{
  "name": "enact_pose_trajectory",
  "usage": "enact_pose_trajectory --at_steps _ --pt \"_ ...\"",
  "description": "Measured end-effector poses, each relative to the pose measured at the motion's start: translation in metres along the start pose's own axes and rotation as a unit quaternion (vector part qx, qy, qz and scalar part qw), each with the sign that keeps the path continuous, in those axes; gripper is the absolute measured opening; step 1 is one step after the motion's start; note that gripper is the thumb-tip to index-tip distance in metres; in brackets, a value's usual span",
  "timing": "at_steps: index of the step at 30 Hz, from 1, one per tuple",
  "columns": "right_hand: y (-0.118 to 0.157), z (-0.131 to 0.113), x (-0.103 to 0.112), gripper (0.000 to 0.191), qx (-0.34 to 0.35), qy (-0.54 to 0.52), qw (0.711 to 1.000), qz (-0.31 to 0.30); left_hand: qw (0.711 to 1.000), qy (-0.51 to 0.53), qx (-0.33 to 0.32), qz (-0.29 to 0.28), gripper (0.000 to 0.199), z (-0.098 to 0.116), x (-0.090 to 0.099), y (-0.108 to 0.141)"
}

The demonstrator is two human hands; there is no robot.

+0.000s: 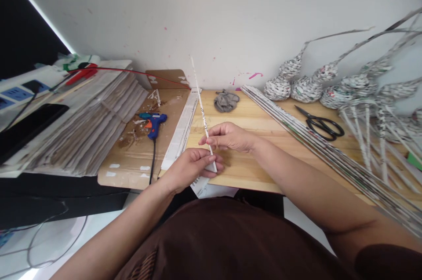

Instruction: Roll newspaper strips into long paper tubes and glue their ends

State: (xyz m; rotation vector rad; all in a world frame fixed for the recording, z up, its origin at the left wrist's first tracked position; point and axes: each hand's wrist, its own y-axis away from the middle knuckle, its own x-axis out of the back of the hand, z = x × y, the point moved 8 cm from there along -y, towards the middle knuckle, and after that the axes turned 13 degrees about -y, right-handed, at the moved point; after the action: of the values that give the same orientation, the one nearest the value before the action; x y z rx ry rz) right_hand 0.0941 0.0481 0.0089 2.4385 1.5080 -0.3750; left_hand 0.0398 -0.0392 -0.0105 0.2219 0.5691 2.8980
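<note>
A thin rolled newspaper tube (201, 106) stands tilted in front of me, its narrow tip toward the wall. My left hand (191, 166) pinches its lower end between thumb and fingers, where a white paper corner shows over the fingers. Just above, my right hand (231, 136) has thumb and index finger closed round the tube. Below my left hand, a printed strip of paper (199, 187) hangs at the table edge; whether it joins the tube is hidden. Flat newspaper strips (181, 137) lie to the left of the tube.
A blue glue gun (154, 124) rests on cardboard (132, 170), beside a tall newspaper stack (108, 117). A grey cloth (226, 101) sits on the wooden table (253, 170). Rightward are finished paper tubes (296, 138), black scissors (321, 126) and several woven paper gourds (306, 89).
</note>
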Motion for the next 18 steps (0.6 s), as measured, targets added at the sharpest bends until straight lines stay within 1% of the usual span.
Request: enact_pose_trajectory --at_steps 2,4,7,9,10,12,13,14,15,16,17,18 --pt "0.001 0.0 -0.002 0.027 -0.002 0.002 1.0 -0.019 1.0 -0.001 -0.001 0.001 0.03 -0.001 0.0 0.0" --pt "0.001 -0.001 0.001 0.025 0.016 -0.009 1.0 -0.002 1.0 -0.003 0.002 0.004 0.03 -0.001 0.0 0.0" --pt "-0.002 0.002 0.006 0.031 0.026 -0.02 0.999 0.032 1.0 -0.007 0.003 0.005 0.029 0.0 0.0 0.001" --pt "-0.006 0.002 0.011 0.034 0.028 -0.011 0.998 0.064 1.0 -0.008 0.003 0.008 0.029 0.0 0.001 0.001" --pt "-0.006 -0.001 0.015 0.035 0.036 -0.006 0.995 0.091 1.0 -0.006 0.003 0.011 0.029 0.0 0.002 0.001" --pt "-0.003 -0.015 0.022 0.038 0.072 -0.011 0.987 0.145 1.0 0.005 0.003 0.02 0.03 0.001 0.007 0.001" --pt "0.002 -0.025 0.021 0.039 0.093 -0.025 0.983 0.153 1.0 0.011 0.003 0.024 0.031 0.001 0.009 0.001" --pt "0.009 -0.037 0.017 0.041 0.115 -0.043 0.982 0.143 0.999 0.017 0.002 0.027 0.031 0.001 0.012 0.002" --pt "0.018 -0.049 0.008 0.04 0.129 -0.061 0.984 0.109 0.999 0.021 0.001 0.028 0.032 0.002 0.014 0.002" --pt "0.028 -0.06 -0.006 0.042 0.131 -0.072 0.987 0.05 0.999 0.024 0.0 0.028 0.032 0.003 0.016 0.003" --pt "0.041 -0.07 -0.019 0.045 0.136 -0.057 0.989 -0.001 0.999 0.027 -0.001 0.027 0.032 0.004 0.018 0.004" --pt "0.054 -0.078 -0.03 0.046 0.13 -0.035 0.99 -0.038 0.999 0.03 -0.004 0.027 0.031 0.005 0.019 0.005"
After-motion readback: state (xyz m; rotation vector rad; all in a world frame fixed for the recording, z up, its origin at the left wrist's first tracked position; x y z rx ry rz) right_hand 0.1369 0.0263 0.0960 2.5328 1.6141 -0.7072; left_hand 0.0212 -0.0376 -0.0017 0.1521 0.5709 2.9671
